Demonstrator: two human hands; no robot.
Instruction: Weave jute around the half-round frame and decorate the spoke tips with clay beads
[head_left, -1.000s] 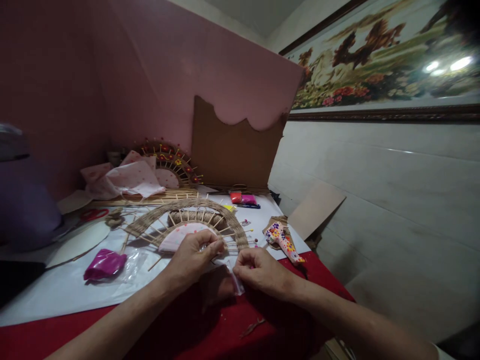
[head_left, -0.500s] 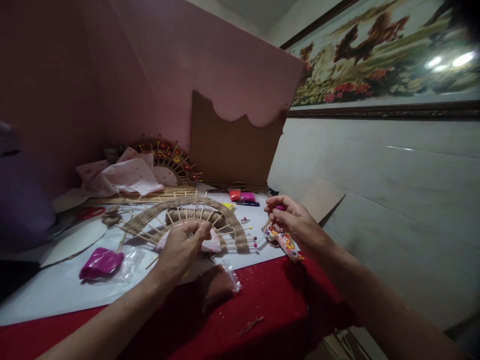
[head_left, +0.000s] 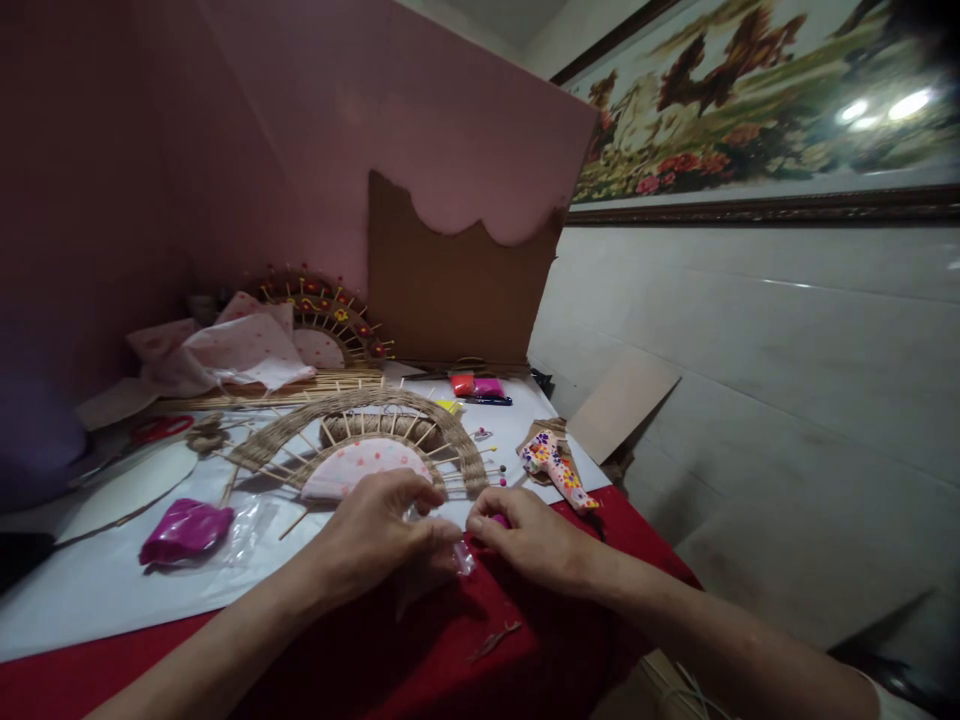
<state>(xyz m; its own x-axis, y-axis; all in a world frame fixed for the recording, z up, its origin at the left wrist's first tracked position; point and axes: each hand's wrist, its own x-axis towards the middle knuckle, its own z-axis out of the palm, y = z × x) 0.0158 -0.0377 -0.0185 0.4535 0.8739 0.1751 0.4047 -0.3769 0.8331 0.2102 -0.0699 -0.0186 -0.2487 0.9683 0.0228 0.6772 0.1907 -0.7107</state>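
Observation:
My right hand (head_left: pixel 532 535) pinches a small lump of magenta clay (head_left: pixel 499 520), partly hidden by the fingers. Close to its left is my left hand (head_left: pixel 382 535), its thumb and fingers curled inward; I cannot make out anything between them. Just beyond the left hand lies a half-round fan frame (head_left: pixel 469 450) of woven twine and thin sticks, with a dotted pink cloth centre (head_left: pixel 367 462). Small coloured balls (head_left: pixel 502 481) tip some sticks on its right side. Beneath the left hand is a clear plastic bag (head_left: pixel 463 560), mostly covered. A bag of magenta clay (head_left: pixel 186 530) rests at the left.
White paper (head_left: pixel 97 610) covers part of the red cloth (head_left: pixel 525 650). A flower-patterned strip (head_left: pixel 559 465) lies on the right. Behind stand a decorated fan (head_left: pixel 367 335) and brown cardboard (head_left: pixel 457 290). Small clay packets (head_left: pixel 476 386) and red-handled scissors (head_left: pixel 161 430) lie farther back.
My right hand has come left and down with the magenta clay, close to my left hand. My left hand has moved slightly down and right, and its thumb and forefinger have parted a little.

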